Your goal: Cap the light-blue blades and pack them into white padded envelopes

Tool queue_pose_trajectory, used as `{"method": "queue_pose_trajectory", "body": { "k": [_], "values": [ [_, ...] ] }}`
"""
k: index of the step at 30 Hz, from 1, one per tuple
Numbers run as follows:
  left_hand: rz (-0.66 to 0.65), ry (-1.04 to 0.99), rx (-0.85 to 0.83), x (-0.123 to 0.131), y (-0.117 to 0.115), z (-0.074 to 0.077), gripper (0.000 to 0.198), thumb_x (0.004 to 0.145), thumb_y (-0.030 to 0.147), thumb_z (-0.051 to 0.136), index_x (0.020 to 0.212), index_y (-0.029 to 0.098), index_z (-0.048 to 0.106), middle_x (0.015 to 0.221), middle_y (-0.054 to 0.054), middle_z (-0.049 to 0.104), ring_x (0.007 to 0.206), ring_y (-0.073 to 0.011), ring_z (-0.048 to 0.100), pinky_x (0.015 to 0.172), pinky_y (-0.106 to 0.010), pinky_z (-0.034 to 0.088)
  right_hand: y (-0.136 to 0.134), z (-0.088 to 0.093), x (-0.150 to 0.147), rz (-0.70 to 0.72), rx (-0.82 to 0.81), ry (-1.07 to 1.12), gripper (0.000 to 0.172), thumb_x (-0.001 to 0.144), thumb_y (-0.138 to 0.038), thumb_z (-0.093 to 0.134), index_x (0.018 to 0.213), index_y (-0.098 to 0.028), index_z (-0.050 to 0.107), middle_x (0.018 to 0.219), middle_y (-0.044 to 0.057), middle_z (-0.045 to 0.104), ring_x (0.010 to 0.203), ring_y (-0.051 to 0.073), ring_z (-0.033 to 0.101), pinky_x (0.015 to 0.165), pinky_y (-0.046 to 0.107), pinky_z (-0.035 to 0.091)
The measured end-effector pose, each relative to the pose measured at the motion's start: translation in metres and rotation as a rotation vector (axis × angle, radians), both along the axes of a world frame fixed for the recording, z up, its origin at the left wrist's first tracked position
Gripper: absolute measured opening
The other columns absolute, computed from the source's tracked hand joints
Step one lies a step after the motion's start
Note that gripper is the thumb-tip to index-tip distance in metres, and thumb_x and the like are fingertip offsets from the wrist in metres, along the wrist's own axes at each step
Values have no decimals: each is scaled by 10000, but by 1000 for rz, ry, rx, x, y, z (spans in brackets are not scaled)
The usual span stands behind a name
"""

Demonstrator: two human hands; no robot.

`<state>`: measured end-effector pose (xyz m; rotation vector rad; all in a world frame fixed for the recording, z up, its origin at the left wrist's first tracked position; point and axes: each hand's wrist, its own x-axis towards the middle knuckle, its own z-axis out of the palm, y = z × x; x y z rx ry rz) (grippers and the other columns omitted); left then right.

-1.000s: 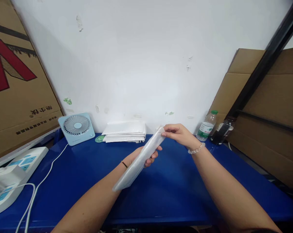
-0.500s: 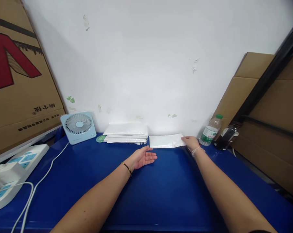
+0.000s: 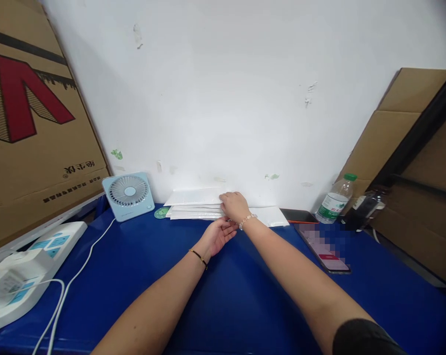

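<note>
A pile of flat white envelopes [image 3: 193,198], padded by their look, lies against the wall. My right hand [image 3: 235,206] is bent over the pile's right end, its fingertips on the top envelope and its thumb side low at the edge; part of the grip is hidden. Just in front of that corner, my left hand [image 3: 218,236] is turned palm inward, fingers apart and loosely curved, with nothing seen in it. Its fingertips come close to my right wrist. Another white envelope [image 3: 273,216] lies to the right, partly behind my right hand.
On the blue table [image 3: 134,276] stand a light-blue fan [image 3: 130,192] and a white power strip [image 3: 34,264] with cables at left. Rightward are a phone [image 3: 324,249], a dark flat object [image 3: 299,216], a water bottle [image 3: 334,199] and a dark bottle [image 3: 365,209]. Cardboard [image 3: 386,128] leans behind.
My right hand has let go of the separate envelope's right end and moved left onto the pile. My left hand's fingers have curled a little. The phone has come into view.
</note>
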<state>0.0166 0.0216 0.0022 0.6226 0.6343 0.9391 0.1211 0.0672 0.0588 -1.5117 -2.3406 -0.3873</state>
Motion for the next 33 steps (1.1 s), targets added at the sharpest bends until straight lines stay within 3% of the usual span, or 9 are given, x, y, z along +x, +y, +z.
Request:
{"method": "queue_pose_trajectory", "body": {
  "k": [2,6,11,16,17,21,23,26,33],
  "values": [
    [18,-64,20,-1,-1,6,245,851,358,523,988,160,567,991,-88,643,921,-168,641,861,-307,501,-6,2,3,-12,-1,10,282,892,-148,391,1037,-144,633,967,123,696,937,239,615,861,359,386],
    [129,-144,88,0,-5,16,490,844,631,417,1091,224,533,1210,-75,580,1135,-192,551,930,-341,482,-44,-8,38,12,70,180,354,912,-203,386,1215,-205,570,1069,89,690,907,237,644,789,346,450],
    [362,-180,227,10,-12,14,346,827,455,572,1083,223,553,1234,-43,579,1201,-196,501,981,-314,445,-103,-34,99,211,32,204,363,915,-183,375,1201,-233,593,1171,69,655,1030,225,621,879,375,469],
    [673,-10,355,21,-15,16,372,733,292,685,1065,185,557,1117,-50,632,1181,-189,512,1008,-310,403,-118,-58,130,183,-118,276,370,895,-202,442,1235,-272,570,1248,54,605,1145,228,558,973,417,429],
    [703,11,383,24,-17,18,387,722,286,694,1069,183,557,1089,-52,641,1167,-193,522,1007,-323,401,-116,-63,132,184,-166,317,423,871,-249,507,1293,-277,515,1310,57,555,1191,236,520,998,422,411],
    [724,23,508,34,-25,31,441,705,299,717,1099,193,548,1046,-57,649,1085,-198,574,979,-354,416,-105,-80,138,155,-363,493,996,665,-475,732,1468,-223,198,1480,126,315,1323,288,355,1058,448,350],
    [700,40,581,39,-29,41,446,708,303,719,1102,194,542,1049,-57,644,1051,-190,589,970,-352,420,-101,-86,140,150,-412,536,1083,620,-524,747,1474,-200,165,1488,146,286,1338,298,326,1078,457,316],
    [660,74,659,44,-33,57,445,703,311,722,1086,186,532,1054,-60,633,1015,-182,599,954,-355,428,-99,-87,140,184,-398,552,1052,623,-548,737,1463,-215,198,1471,134,322,1330,297,335,1087,460,294],
    [683,219,812,20,-24,101,510,681,348,729,1098,183,485,1020,-55,619,951,-175,602,895,-339,456,-101,-82,132,178,-351,397,667,776,-555,597,1353,-258,443,1363,100,478,1274,307,401,1052,482,317]
  ]
}}
